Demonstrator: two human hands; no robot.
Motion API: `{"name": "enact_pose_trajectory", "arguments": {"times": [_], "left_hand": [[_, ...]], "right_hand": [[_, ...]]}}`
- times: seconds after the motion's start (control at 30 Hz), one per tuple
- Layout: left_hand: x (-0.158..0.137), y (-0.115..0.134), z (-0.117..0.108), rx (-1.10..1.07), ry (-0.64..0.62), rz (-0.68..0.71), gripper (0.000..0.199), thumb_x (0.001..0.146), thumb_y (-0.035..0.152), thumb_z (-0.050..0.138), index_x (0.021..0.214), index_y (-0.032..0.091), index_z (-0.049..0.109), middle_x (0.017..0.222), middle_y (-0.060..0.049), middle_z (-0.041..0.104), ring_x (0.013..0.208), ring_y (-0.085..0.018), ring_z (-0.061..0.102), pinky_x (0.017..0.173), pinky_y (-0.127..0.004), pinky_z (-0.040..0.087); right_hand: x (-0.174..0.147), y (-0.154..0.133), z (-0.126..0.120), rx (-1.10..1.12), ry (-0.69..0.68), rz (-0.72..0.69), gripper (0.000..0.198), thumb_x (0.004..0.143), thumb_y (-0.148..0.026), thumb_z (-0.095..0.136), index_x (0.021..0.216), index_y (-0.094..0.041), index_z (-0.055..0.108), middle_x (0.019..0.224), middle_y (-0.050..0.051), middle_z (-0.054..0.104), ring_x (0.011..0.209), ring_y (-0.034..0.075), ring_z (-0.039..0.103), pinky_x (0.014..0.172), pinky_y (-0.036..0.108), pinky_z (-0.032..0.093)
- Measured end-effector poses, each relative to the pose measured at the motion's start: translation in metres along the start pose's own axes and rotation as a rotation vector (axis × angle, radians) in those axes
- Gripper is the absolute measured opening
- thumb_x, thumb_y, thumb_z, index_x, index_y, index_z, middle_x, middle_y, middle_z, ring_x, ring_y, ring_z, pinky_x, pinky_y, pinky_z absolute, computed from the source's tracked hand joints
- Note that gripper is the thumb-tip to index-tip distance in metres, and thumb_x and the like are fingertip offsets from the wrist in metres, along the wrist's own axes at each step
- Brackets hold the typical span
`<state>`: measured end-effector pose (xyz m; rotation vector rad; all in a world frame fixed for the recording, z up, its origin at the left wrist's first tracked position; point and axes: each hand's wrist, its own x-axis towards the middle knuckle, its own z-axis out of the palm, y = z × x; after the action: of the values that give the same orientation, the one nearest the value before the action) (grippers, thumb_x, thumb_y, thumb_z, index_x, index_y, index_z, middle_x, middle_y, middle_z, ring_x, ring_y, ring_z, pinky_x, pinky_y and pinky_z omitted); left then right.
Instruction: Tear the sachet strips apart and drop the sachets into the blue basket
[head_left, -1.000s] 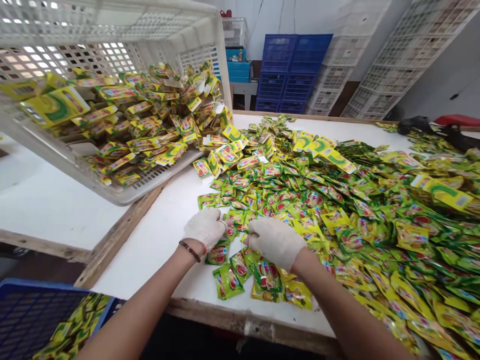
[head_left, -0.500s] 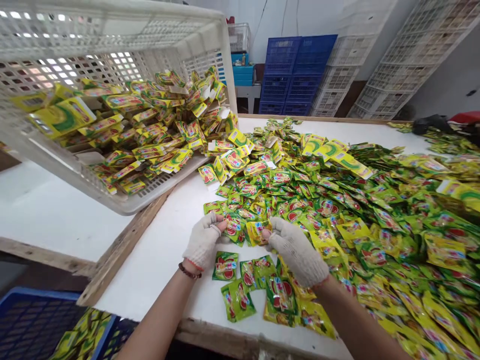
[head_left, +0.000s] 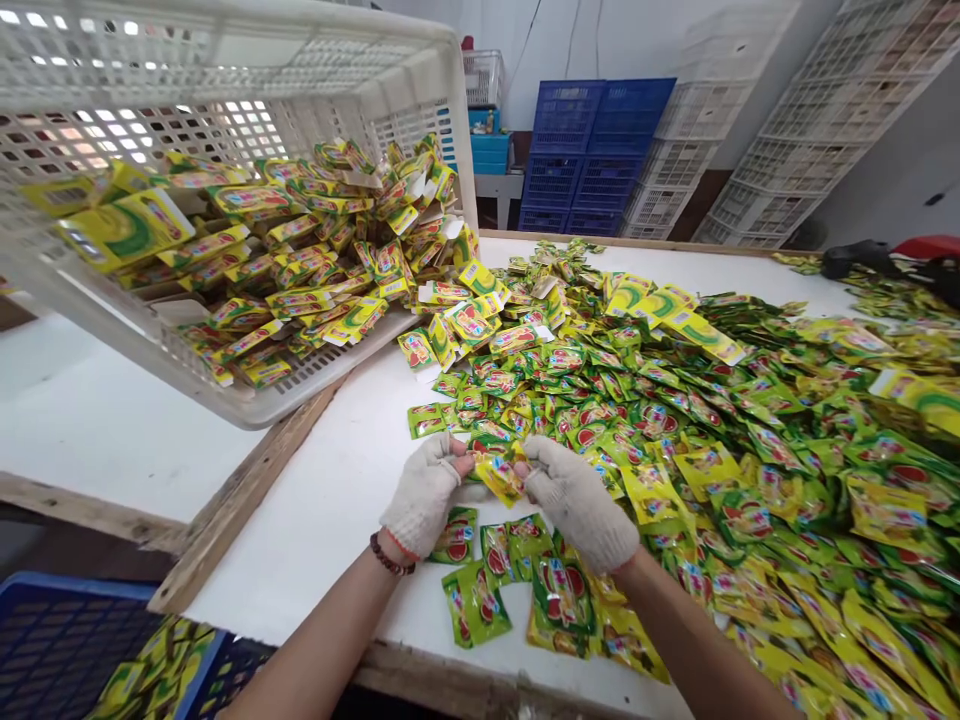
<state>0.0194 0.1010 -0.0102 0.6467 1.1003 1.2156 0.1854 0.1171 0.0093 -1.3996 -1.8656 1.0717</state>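
My left hand [head_left: 426,495], in a white glove with bare fingertips and a beaded bracelet at the wrist, pinches the edge of a green watermelon-print candy sachet [head_left: 489,440]. A yellow sachet [head_left: 498,478] is pinched in the fingertips of my right hand [head_left: 577,500], gloved the same way. This yellow sachet overlaps the front of the green one, partly hiding it. Below the hands lie several loose sachets, among them a green one [head_left: 476,603] and a stacked one [head_left: 562,593]. A large heap of green and yellow sachets [head_left: 675,430] spreads beyond and to the right.
A tilted white crate [head_left: 300,405] spills small yellow cartons [head_left: 262,250] onto the white table [head_left: 300,540]. Flat cartons [head_left: 667,305] lie on the heap. A blue crate [head_left: 67,650] stands lower left. Blue crates [head_left: 566,150] and white crates [head_left: 795,130] are stacked behind.
My hands have come closer together. The yellow sachet has moved left and tilted, and now overlaps the green one. My left hand has shifted slightly right.
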Motion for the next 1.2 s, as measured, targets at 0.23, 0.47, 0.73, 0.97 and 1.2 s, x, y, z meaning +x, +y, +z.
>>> {"name": "enact_pose_trajectory", "arguments": {"times": [0.23,0.47,0.73,0.97,1.2], "left_hand": [[-0.001,-0.006,-0.004,0.322,-0.145,0.054,0.032,0.065,0.032,0.071,0.079,0.017,0.048,0.061,0.005,0.052,0.052,-0.007,0.049,0.049,-0.018,0.038],[-0.003,-0.011,-0.003,0.247,-0.120,0.104,0.037,0.063,0.033,0.074,0.082,0.018,0.046,0.061,0.006,0.051,0.052,-0.007,0.046,0.050,-0.018,0.036],[0.008,-0.001,0.004,0.492,-0.168,0.219,0.024,0.074,0.037,0.061,0.078,0.017,0.048,0.063,0.003,0.048,0.056,-0.009,0.044,0.052,-0.020,0.036],[0.123,0.083,-0.051,1.796,0.091,0.641,0.033,0.082,0.010,0.041,0.108,0.022,0.056,0.123,-0.014,0.049,0.115,-0.027,0.042,0.095,-0.045,0.032],[0.157,0.106,-0.066,2.154,-0.126,0.618,0.039,0.075,0.011,0.049,0.112,0.024,0.053,0.127,-0.010,0.051,0.127,-0.028,0.034,0.107,-0.052,0.006]], "right_hand": [[-0.001,0.001,-0.013,-0.219,-0.070,0.028,0.025,0.077,-0.030,0.052,0.099,-0.019,0.056,0.059,-0.004,0.051,0.054,0.010,0.046,0.052,0.022,0.035],[-0.004,0.009,0.003,-0.082,0.087,0.008,0.025,0.081,-0.036,0.048,0.098,-0.018,0.053,0.056,-0.004,0.048,0.051,0.011,0.045,0.051,0.022,0.039],[-0.003,0.019,0.010,-0.072,0.090,0.019,0.040,0.082,-0.046,0.041,0.104,-0.016,0.054,0.105,0.011,0.061,0.097,0.021,0.058,0.082,0.032,0.049],[-0.001,0.007,-0.008,-0.089,0.048,0.082,0.030,0.082,-0.041,0.034,0.083,-0.019,0.055,0.081,0.006,0.062,0.071,0.017,0.058,0.061,0.026,0.049],[0.000,0.013,-0.007,-0.091,0.023,0.084,0.033,0.082,-0.042,0.037,0.092,-0.019,0.058,0.085,0.006,0.064,0.074,0.018,0.059,0.066,0.028,0.049]]}}
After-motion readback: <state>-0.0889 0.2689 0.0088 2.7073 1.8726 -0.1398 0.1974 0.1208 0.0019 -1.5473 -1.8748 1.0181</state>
